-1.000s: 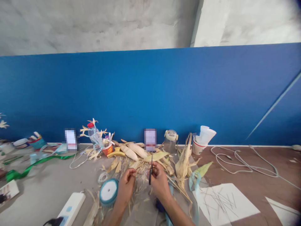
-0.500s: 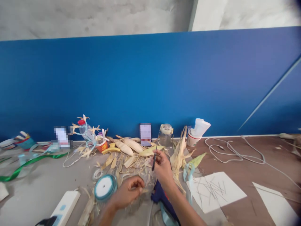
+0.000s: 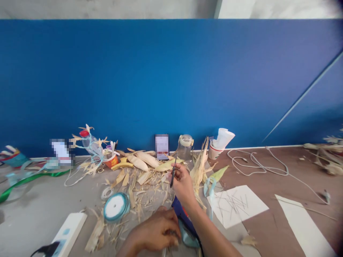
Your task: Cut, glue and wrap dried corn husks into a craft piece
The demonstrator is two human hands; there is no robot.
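Two bare hands reach over the grey part of the desk [image 3: 83, 201]. The right hand [image 3: 183, 180] pinches a slim dark tool [image 3: 173, 175], tip pointing up, in front of the litter of dry husk scraps [image 3: 142, 194]. The left hand [image 3: 160, 228] is nearer the body, its fingers curled and blurred; whether it grips anything, I cannot tell. Beside it, partly hidden by the right forearm, lies a dark blue tool [image 3: 188, 224] with a touch of red. A spool of blue ribbon [image 3: 110, 211] sits to the left of the scraps, just in front of a white ring [image 3: 107, 192]. Behind the scraps lie pale husks [image 3: 150, 159], with a phone [image 3: 162, 146] propped upright behind them and a clear jar [image 3: 184, 150] to its right. Right of the right hand stands a bundle of husk [image 3: 198, 171], and beyond it a white sheet [image 3: 257, 207] bears scattered thin dark sticks [image 3: 235, 202].
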